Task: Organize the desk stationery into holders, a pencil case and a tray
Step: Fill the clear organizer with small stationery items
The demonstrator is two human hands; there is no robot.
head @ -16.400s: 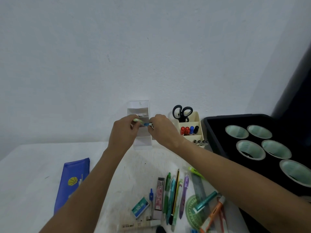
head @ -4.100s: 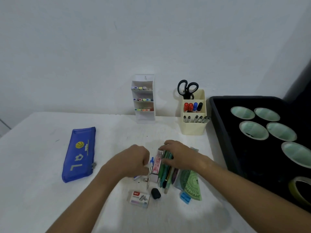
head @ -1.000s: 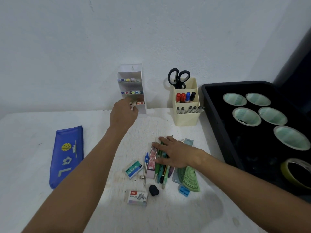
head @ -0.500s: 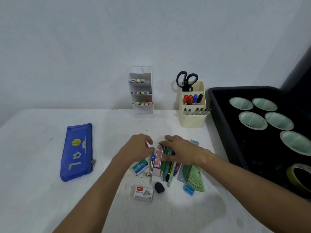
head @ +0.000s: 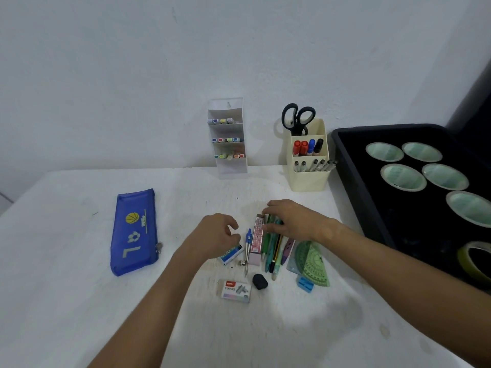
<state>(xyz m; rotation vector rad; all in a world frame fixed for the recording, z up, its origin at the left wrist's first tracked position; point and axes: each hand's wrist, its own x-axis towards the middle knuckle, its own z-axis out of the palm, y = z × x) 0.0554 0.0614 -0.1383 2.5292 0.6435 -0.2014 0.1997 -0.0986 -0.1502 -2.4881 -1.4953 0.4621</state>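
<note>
Loose stationery lies mid-desk: a pink lead box (head: 257, 239), a row of pens and pencils (head: 273, 249), a blue compass (head: 247, 248), a green protractor (head: 310, 258), a blue sharpener (head: 305, 284), a black eraser (head: 259, 281) and two staple boxes (head: 234, 290) (head: 231, 254). My right hand (head: 291, 220) rests flat on the tops of the pens and the lead box. My left hand (head: 215, 235) hovers over the teal staple box, beside the compass, with fingers loosely curled and holding nothing. A blue pencil case (head: 134, 232) lies zipped at the left.
A white tiered holder (head: 228, 166) filled with markers stands against the wall. Beside it a cream holder (head: 308, 179) carries scissors (head: 297, 118), markers and pens. A black tray (head: 356, 187) at the right holds several tape rolls (head: 403, 177).
My left hand has come back from the white marker holder to the pile and now sits by the compass. My right hand has stayed on the pens.
</note>
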